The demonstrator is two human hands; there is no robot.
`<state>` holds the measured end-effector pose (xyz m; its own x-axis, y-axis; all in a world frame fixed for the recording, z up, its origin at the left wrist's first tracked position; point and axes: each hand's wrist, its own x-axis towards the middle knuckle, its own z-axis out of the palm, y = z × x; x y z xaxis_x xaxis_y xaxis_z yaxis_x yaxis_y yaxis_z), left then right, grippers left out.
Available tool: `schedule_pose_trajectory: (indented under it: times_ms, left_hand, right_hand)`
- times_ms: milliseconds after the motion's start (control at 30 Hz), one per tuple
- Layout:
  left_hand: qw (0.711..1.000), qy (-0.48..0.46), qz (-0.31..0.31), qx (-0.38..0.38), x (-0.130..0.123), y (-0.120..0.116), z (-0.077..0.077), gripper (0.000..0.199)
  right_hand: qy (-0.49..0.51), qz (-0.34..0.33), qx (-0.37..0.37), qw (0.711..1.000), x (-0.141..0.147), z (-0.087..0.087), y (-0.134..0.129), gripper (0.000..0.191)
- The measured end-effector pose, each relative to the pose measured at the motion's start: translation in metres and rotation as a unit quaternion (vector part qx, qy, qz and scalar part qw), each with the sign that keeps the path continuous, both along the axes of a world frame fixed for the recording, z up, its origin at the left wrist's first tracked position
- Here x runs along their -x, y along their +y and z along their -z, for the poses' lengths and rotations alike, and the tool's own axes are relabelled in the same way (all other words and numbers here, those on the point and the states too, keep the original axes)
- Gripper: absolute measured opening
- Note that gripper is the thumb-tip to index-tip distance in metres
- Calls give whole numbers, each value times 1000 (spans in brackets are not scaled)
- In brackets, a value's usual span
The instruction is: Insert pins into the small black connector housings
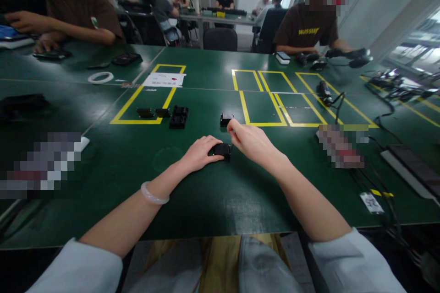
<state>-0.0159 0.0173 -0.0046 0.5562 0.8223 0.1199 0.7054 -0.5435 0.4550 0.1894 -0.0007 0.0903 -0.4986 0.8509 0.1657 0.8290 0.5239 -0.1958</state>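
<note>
My left hand (202,152) is closed around the left end of a small black box-shaped part (222,150), which rests on the green table. Just right of that part is my right hand (249,139), its fingers curled in a pinch; whatever they hold is hidden. Behind the right fingertips stands a second small black part (226,119), partly covered by them; I cannot tell whether they touch. Farther left lies a black block with recesses (178,117), beside two thin black plates (162,113) standing on edge.
Yellow tape (268,124) marks rectangles on the green table (206,201). A white paper (165,80) and a white tape roll (100,77) lie back left. Cables and a black device (323,93) are at right. Co-workers sit across the table, one in a brown shirt (305,27).
</note>
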Motion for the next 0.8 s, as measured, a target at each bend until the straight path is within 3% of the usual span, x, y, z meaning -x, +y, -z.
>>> schedule_pose_trajectory:
  times_ms: [300,800]
  left_hand:
    - [1000,4,-3,-12,2,1,6,40]
    - [1000,0,-3,-7,1,0,2,40]
  right_hand:
    - [-32,18,-34,999,6,3,-4,30]
    - [-26,35,-43,998,7,3,1,25]
